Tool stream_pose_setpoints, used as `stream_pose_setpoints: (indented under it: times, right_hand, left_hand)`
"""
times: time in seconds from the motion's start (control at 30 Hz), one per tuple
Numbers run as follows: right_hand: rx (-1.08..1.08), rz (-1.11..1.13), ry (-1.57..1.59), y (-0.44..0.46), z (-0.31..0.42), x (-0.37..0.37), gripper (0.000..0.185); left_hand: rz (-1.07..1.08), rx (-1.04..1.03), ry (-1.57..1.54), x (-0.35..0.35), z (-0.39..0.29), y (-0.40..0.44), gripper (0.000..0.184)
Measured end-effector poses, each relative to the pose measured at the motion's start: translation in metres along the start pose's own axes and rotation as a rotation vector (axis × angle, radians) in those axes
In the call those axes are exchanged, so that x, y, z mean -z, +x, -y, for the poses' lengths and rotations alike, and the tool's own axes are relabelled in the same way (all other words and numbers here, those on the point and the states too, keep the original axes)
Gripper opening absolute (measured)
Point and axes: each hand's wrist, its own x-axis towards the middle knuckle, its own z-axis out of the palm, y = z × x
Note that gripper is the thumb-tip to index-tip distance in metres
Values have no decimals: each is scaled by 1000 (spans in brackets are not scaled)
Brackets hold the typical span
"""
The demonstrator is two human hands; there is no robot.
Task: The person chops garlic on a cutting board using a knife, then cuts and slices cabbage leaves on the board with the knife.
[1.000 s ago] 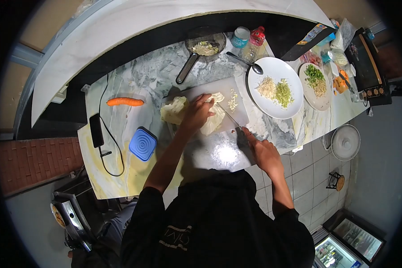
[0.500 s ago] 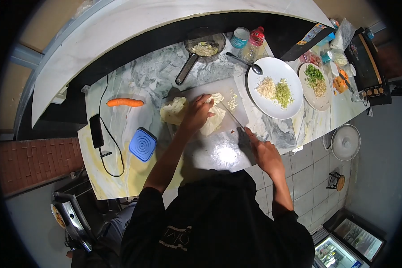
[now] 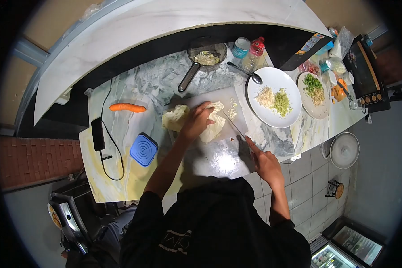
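Note:
Bent fingers of my left hand (image 3: 197, 121) press down on a pale cabbage leaf (image 3: 213, 128), holding it on the white cutting board (image 3: 240, 123). A larger cabbage piece (image 3: 173, 117) lies on the board left of that hand. My right hand (image 3: 266, 164) is closed round the handle of a kitchen knife (image 3: 235, 126), index finger stretched forward along it. The blade points up and left, its tip at the leaf's right edge. Small chopped bits (image 3: 232, 110) are scattered on the board right of the leaf.
Behind the board sits a small pan (image 3: 207, 57) with chopped pieces. On the right, a white plate (image 3: 272, 120) carries shredded piles and a spoon (image 3: 256, 78). A carrot (image 3: 127, 107), blue square container (image 3: 143, 149) and phone with cable (image 3: 98, 134) lie left.
The whole scene sits slightly lower in view, as the camera has tilted. Both hands keep their holds, and the knife stays beside the leaf's right edge.

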Motion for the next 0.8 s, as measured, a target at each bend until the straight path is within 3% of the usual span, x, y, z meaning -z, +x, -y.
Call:
stream_pose_setpoints:
  times: [0.1, 0.2, 0.3, 0.37, 0.4, 0.43, 0.5, 0.6, 0.73, 0.8]
  right_hand:
    - [43, -40, 81, -5, -4, 6, 58]
    - [109, -27, 217, -12, 4, 17, 58]
    - [288, -33, 327, -11, -4, 4, 56]
    - [283, 154, 400, -8, 1, -4, 55]
    - [376, 154, 359, -3, 0, -15, 55]
    - [394, 166, 355, 0, 2, -18, 55]
    - [137, 534, 607, 6, 12, -23, 53]
    - [96, 633, 791, 15, 8, -40, 50]
    - [56, 710, 1048, 20, -2, -52, 52]
    - [43, 738, 1066, 22, -2, -53, 52]
  left_hand:
    - [27, 46, 57, 22, -15, 0, 48]
    - [-95, 105, -65, 81, -36, -10, 53]
    - [-184, 17, -114, 130, -27, -40, 50]
    - [-245, 225, -453, 148, -31, -69, 40]
    - [-261, 236, -444, 151, -27, -82, 40]
    - [-281, 305, -519, 150, -21, -96, 37]
    - [-317, 387, -591, 142, -10, -122, 34]
    - [-225, 557, -503, 123, -9, -151, 28]
    - [-218, 464, -353, 68, 3, -169, 33]
    - [-308, 421, -92, 48, 6, -166, 43]
